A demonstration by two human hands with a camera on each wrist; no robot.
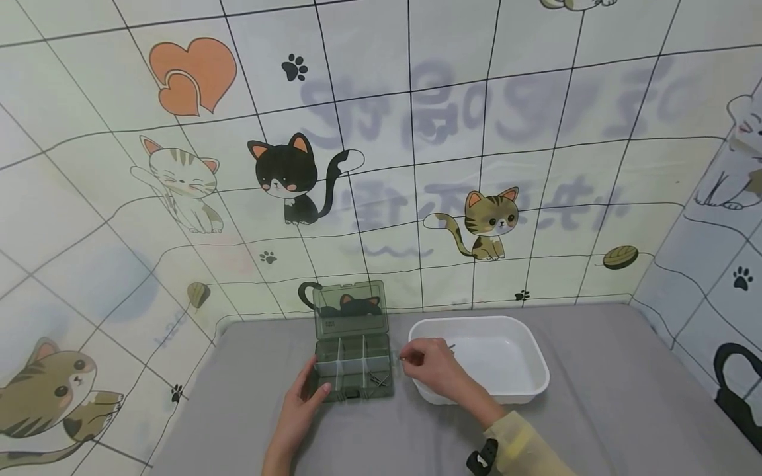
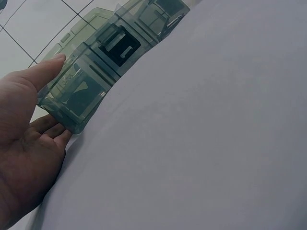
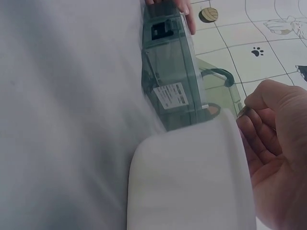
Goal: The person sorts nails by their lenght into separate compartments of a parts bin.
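Observation:
A green see-through compartment box (image 1: 351, 395) stands on the table with its lid (image 1: 350, 309) raised. Several thin metal pieces, like screws or nails, (image 1: 379, 379) lie in its front right compartment. My left hand (image 1: 299, 404) grips the box's front left corner, thumb at the top edge and fingers along the side. Between thumb and fingertips of my right hand (image 1: 437, 365) is a small metal piece (image 3: 243, 111), mostly hidden, its exact kind unclear. That hand is over the left rim of a white tray (image 1: 506, 370), just right of the box.
A grey cloth (image 1: 250, 357) covers the table. A little of the tray's contents (image 1: 452, 348) shows behind my right hand. Behind the table hangs a white sheet (image 1: 381, 231) printed with cats and grid lines. A black curved object (image 1: 735, 396) is at the far right.

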